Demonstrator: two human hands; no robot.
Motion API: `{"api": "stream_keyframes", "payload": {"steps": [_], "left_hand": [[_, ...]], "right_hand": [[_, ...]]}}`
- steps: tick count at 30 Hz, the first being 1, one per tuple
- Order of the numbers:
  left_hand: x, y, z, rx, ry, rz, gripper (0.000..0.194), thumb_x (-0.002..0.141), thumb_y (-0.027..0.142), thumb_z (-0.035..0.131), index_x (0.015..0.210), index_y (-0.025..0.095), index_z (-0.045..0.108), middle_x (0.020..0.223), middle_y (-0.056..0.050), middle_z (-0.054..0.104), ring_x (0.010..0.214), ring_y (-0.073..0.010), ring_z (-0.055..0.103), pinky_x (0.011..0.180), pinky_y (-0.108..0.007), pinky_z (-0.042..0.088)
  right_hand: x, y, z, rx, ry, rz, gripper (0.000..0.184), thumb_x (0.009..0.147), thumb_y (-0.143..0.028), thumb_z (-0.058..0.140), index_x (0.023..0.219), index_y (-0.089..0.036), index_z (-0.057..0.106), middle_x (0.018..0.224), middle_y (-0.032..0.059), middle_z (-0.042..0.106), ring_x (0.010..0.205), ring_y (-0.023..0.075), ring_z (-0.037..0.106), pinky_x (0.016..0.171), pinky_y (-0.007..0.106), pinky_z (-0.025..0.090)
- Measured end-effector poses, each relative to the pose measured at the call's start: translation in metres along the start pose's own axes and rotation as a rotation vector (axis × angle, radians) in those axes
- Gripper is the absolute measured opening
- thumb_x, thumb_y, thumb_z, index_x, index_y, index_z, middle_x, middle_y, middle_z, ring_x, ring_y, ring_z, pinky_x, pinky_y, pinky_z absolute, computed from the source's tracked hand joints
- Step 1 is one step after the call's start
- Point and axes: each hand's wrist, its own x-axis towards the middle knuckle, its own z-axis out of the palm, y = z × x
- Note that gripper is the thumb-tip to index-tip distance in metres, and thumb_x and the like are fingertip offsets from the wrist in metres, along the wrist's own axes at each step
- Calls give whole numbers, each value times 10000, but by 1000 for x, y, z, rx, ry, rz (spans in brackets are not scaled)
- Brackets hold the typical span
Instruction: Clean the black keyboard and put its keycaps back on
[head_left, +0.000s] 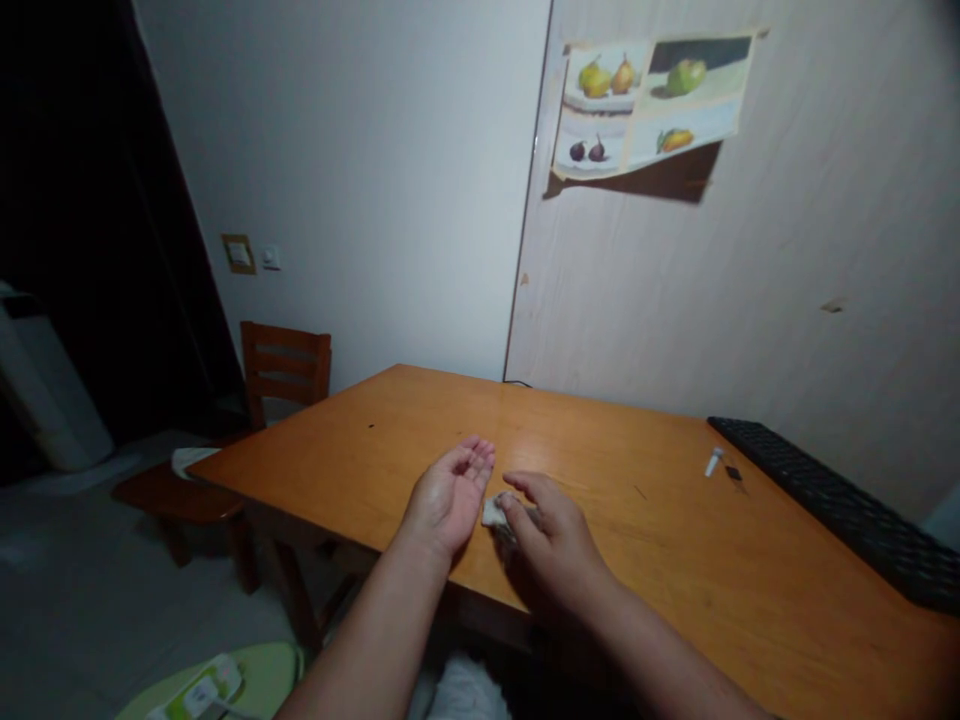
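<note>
My left hand (456,497) is held palm up over the front part of the wooden table (570,430). Its fingers are stretched out with a slight curl, and nothing lies in the palm. Just to its right, my right hand (551,530) has its thumb on a small greyish-white crumpled piece (495,512). It could be a cloth or tissue; the kind is hard to tell. Part of it is hidden beneath the thumb and palm. The index finger reaches forward, apart from the piece.
A black keyboard (817,500) lies along the table's right side, with a small white tube (713,462) and a black square (733,473) beside it. At the left stands a wooden chair (287,365). A green stool (262,670) bears a packet. Fruit pictures (637,105) hang on the wall.
</note>
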Motion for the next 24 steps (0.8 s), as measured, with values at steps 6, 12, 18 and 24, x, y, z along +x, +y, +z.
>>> {"api": "stream_keyframes", "payload": {"steps": [6,12,18,24], "left_hand": [[-14,-16,5,104,-99,-10,341,736,-152,498,950,72,640,1009,-146,683,997,-172,706,891,-223,573],[-27,-26,9,225,-116,68,324,757,-122,518,970,84,650,1042,-165,707,1038,-170,694,910,-223,550],[-27,-26,7,244,-132,54,287,771,-94,549,948,109,650,1028,-147,718,938,-136,704,822,-199,566],[-23,-24,5,163,-98,-13,286,770,-127,516,896,98,638,1003,-147,701,994,-142,699,855,-192,565]], "right_hand": [[12,-4,3,364,70,161,174,898,-319,586,935,-177,679,852,49,709,762,172,642,694,296,504],[15,-11,1,576,96,343,249,826,-381,668,717,-168,601,576,-22,571,512,99,490,498,225,384],[14,-5,6,885,53,547,97,762,-241,650,734,-155,613,579,1,626,439,83,520,451,198,420],[14,-10,-4,1129,19,692,95,762,-185,665,794,-97,676,664,50,667,481,73,579,486,162,498]]}}
